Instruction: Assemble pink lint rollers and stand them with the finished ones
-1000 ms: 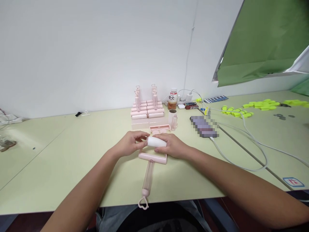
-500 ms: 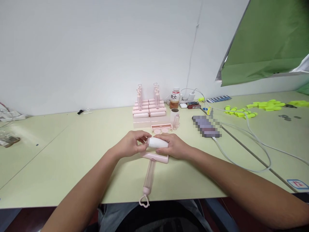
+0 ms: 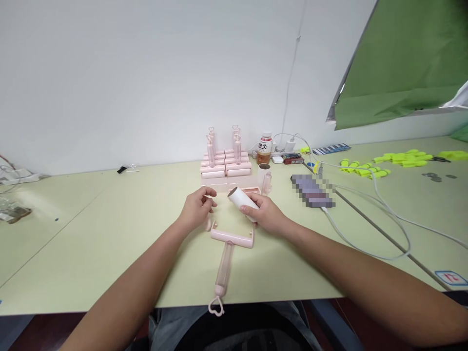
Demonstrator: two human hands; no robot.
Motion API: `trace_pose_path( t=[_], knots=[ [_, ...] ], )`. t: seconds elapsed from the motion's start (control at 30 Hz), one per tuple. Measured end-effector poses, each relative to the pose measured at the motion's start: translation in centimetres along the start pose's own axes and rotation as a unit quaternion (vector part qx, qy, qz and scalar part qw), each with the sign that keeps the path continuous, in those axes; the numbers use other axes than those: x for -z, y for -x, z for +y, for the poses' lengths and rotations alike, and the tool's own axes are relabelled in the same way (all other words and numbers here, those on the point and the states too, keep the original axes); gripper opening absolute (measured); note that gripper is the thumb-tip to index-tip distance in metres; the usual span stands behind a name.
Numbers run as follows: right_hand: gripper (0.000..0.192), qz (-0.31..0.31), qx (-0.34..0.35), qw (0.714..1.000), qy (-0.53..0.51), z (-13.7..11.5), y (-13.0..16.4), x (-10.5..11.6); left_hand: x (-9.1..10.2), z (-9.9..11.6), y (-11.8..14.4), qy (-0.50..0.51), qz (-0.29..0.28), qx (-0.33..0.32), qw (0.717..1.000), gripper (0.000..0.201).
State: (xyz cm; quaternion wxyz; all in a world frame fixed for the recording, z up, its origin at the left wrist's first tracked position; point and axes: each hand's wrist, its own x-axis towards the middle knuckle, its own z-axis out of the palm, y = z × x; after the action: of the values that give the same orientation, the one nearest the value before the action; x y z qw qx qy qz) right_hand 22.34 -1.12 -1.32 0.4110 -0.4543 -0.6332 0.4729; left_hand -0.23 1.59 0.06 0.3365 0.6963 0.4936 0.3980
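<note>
White roll (image 3: 243, 200) tilts in right hand (image 3: 267, 213), rim (image 3: 230, 196) clear of left hand (image 3: 196, 208)

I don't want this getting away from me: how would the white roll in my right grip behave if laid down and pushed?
The white roll would probably roll easily, given its round body. It may be light for its size, since its visible end looks hollow. It's likely stiff, as its sides look straight.
</note>
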Motion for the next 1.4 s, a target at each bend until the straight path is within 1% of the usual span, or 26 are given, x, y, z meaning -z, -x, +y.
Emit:
trace_pose_path(
  t=[0.07,0.17,0.23,0.27,0.3,0.33,0.37,0.4,0.43,0.47,0.5,0.57,0.67,0.73,0.8,0.87,0.93,1.0,1.07,1.17,1.2,1.3,1.33,1.4],
  knots=[
    [0.052,0.016,-0.005,1.000,0.001,-0.1,0.0,0.0,0.2,-0.8,-0.6,-0.090,0.018,-0.022,0.996,0.021],
    [0.051,0.036,-0.002,0.999,0.018,-0.4,0.2,0.1,1.5,-0.9,-1.0,-0.180,-0.005,-0.042,0.983,0.025],
    [0.050,0.039,0.003,0.999,0.028,-0.6,0.3,0.1,3.2,-0.3,-0.8,-0.205,-0.031,-0.023,0.978,0.027],
    [0.049,0.039,0.007,0.999,0.031,-0.6,0.3,0.1,4.2,0.0,-0.6,-0.216,-0.055,-0.004,0.975,0.026],
    [0.049,0.038,0.010,0.999,0.032,-0.5,0.3,0.1,5.2,0.3,-0.4,-0.228,-0.097,0.018,0.969,0.026],
    [0.049,0.037,0.012,0.999,0.033,-0.5,0.3,0.1,6.0,0.6,-0.1,-0.241,-0.160,0.041,0.956,0.028],
    [0.049,0.037,0.012,0.999,0.032,-0.5,0.3,0.1,6.7,0.7,0.2,-0.256,-0.224,0.067,0.938,0.033],
    [0.049,0.038,0.011,0.999,0.031,-0.5,0.3,0.1,7.2,0.8,0.5,-0.270,-0.274,0.090,0.919,0.041],
    [0.049,0.039,0.010,0.999,0.029,-0.5,0.3,0.1,7.4,0.8,0.7,-0.284,-0.307,0.109,0.902,0.047],
    [0.049,0.041,0.008,0.999,0.029,-0.6,0.4,0.1,7.4,0.7,0.9,-0.296,-0.322,0.122,0.891,0.049],
    [0.050,0.044,0.006,0.999,0.029,-0.7,0.4,0.1,7.2,0.6,1.1,-0.305,-0.326,0.126,0.886,0.047],
    [0.049,0.056,0.003,0.998,0.024,-1.0,0.4,0.2,6.6,0.4,1.2,-0.310,-0.321,0.120,0.887,0.034],
    [0.047,0.083,0.003,0.997,-0.005,-1.3,0.4,0.3,5.7,0.3,0.9,-0.295,-0.310,0.100,0.898,0.017],
    [0.043,0.094,0.002,0.994,-0.050,-1.3,0.3,0.4,5.2,0.2,0.5,-0.286,-0.273,0.079,0.915,0.008],
    [0.037,0.093,-0.013,0.989,-0.114,-1.2,0.1,0.3,4.4,0.0,0.1,-0.285,-0.209,0.041,0.934,0.004],
    [0.028,0.085,-0.040,0.978,-0.186,-1.0,0.0,0.3,3.3,-0.5,-0.2,-0.296,-0.154,-0.007,0.943,0.005],
    [0.023,0.070,-0.064,0.964,-0.249,-1.0,-0.1,0.3,2.2,-1.0,-0.5,-0.313,-0.130,-0.041,0.940,0.011],
    [0.030,0.051,-0.075,0.950,-0.298,-1.2,-0.1,0.3,1.4,-1.4,-0.6,-0.311,-0.129,-0.048,0.940,0.020],
    [0.041,0.026,-0.083,0.940,-0.330,-1.5,0.1,0.3,1.1,-1.7,-0.5,-0.278,-0.137,-0.041,0.950,0.030],
    [0.047,0.002,-0.103,0.930,-0.354,-1.8,0.2,0.3,1.2,-1.6,-0.3,-0.202,-0.155,-0.040,0.966,0.038],
    [0.049,-0.001,-0.109,0.927,-0.358,-1.9,0.3,0.3,1.3,-1.6,-0.2,-0.175,-0.150,-0.038,0.972,0.039],
    [0.050,-0.022,-0.114,0.925,-0.362,-1.6,0.3,0.1,1.4,-1.2,-0.3,-0.070,-0.110,-0.032,0.991,0.049],
    [0.049,-0.038,-0.111,0.926,-0.359,-1.4,0.3,0.0,1.2,-1.0,-0.4,-0.022,-0.100,-0.029,0.994,0.051],
    [0.048,-0.077,-0.106,0.928,-0.349,-1.0,0.4,-0.1,0.8,-0.5,-0.6,0.076,-0.097,-0.014,0.992,0.052]
  ],
)
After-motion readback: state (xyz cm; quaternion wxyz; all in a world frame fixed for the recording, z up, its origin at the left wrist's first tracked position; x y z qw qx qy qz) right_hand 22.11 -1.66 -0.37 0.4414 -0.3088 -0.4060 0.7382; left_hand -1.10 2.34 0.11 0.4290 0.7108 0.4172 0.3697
